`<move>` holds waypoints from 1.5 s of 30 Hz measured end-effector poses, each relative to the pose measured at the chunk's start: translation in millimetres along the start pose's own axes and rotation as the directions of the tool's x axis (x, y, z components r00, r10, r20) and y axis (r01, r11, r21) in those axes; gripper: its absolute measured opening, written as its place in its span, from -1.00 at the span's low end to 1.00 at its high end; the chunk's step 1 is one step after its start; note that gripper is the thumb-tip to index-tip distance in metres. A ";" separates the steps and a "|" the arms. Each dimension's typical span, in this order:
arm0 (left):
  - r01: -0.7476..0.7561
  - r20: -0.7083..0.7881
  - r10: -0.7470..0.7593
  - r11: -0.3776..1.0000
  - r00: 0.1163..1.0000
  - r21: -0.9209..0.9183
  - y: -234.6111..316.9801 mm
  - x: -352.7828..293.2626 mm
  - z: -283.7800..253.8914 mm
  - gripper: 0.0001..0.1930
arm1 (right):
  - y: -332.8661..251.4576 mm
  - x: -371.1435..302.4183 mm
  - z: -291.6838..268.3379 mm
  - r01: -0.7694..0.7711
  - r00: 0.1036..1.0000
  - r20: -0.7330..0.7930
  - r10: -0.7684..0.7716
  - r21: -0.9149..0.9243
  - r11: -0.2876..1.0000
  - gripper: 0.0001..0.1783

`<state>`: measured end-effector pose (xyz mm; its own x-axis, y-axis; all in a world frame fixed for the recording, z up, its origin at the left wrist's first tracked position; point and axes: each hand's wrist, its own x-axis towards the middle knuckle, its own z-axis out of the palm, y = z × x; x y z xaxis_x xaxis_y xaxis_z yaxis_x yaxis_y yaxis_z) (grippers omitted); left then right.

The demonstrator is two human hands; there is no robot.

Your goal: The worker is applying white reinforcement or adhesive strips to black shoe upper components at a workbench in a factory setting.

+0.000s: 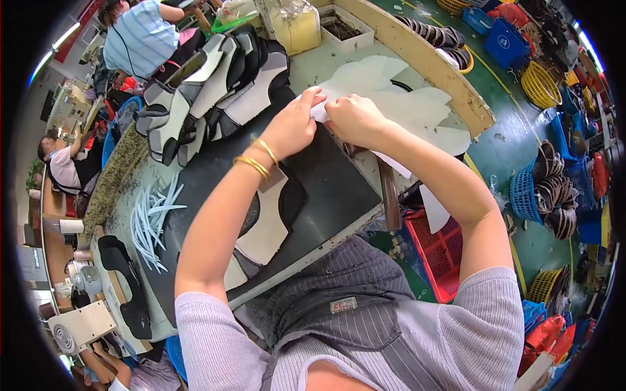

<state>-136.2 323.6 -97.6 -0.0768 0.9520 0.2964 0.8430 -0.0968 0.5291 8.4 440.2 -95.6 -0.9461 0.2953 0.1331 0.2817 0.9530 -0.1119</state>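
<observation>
My hands are close together over the far part of the worktable, both closed on a small white piece (319, 113) that is mostly hidden by the fingers. My left hand (298, 125) has its fingers bent around the piece's left side. Knuckles up, my right hand (355, 119) pinches its right side. Just beyond and right of my right hand lies a fanned pile of whitish translucent sheets (385, 85). Under my left forearm, cut shoe-upper pieces in off-white and black (264, 225) rest on a dark mat (332, 189).
Stacked grey, white and black upper pieces (215, 91) stand at the far left of the table. Light-blue strips (151, 221) lie left of my left forearm. A red crate (440, 251) sits below the table edge. Co-workers sit at the left; baskets (541, 85) line the right floor.
</observation>
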 end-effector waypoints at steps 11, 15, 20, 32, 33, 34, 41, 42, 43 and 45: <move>0.168 0.042 -0.168 0.986 0.985 0.004 -13.9 23.6 7.2 -0.63 | 11.9 -10.6 12.2 0.204 0.960 -0.185 -0.209 -0.048 0.978 -0.87; 0.158 0.014 -0.159 0.986 0.987 0.045 -11.3 19.5 17.5 -0.58 | 5.9 -17.9 21.8 0.121 0.970 -0.211 -0.122 -0.019 0.992 -0.85; 0.193 -0.001 -0.193 0.981 0.981 0.028 -5.1 12.4 20.1 -0.59 | 36.3 -10.3 10.4 -0.317 0.884 -0.287 0.369 0.213 0.924 -0.92; -0.079 -0.341 0.153 0.972 0.928 0.220 67.0 -14.7 10.2 -0.45 | 36.1 -97.4 -84.6 -0.089 0.310 -0.880 0.361 0.351 0.932 -0.78; 0.119 -0.170 -0.243 0.839 0.955 -0.531 99.6 -28.0 2.9 -0.35 | 2.3 -113.3 -73.8 -0.056 0.436 -0.864 0.254 0.256 0.965 -0.76; 0.256 0.142 -0.294 0.396 0.945 -0.882 124.0 -51.7 -11.2 -0.33 | -5.4 -135.8 -53.2 0.094 0.579 -0.813 -0.055 -0.001 0.996 -0.74; 0.472 0.229 -0.543 0.363 0.808 -0.804 179.5 -244.2 -44.1 -0.66 | -135.9 -143.5 -57.8 0.466 0.841 -0.419 -0.343 0.237 0.853 -0.45; 0.447 0.182 -0.515 0.455 0.838 -0.771 179.5 -259.0 -46.1 -0.64 | -135.6 -139.6 -50.1 0.391 0.920 -0.226 -0.320 0.569 0.723 -0.52; 0.366 0.014 -0.504 0.607 0.863 -0.705 177.0 -269.2 -44.5 -0.60 | -130.4 -142.7 -38.3 0.220 0.957 -0.022 -0.288 0.702 0.677 -0.56; 0.284 -0.365 -0.342 0.937 0.866 -0.204 152.6 -282.2 -36.9 -0.43 | -135.8 -133.8 -29.5 0.025 0.989 0.067 -0.129 0.797 0.604 -0.68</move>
<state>-5.5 29.4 -71.2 -0.5494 0.7513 0.3657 0.6593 0.1208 0.7421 101.4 273.3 -69.1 -0.9830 0.1648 0.0805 0.0191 0.5286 -0.8486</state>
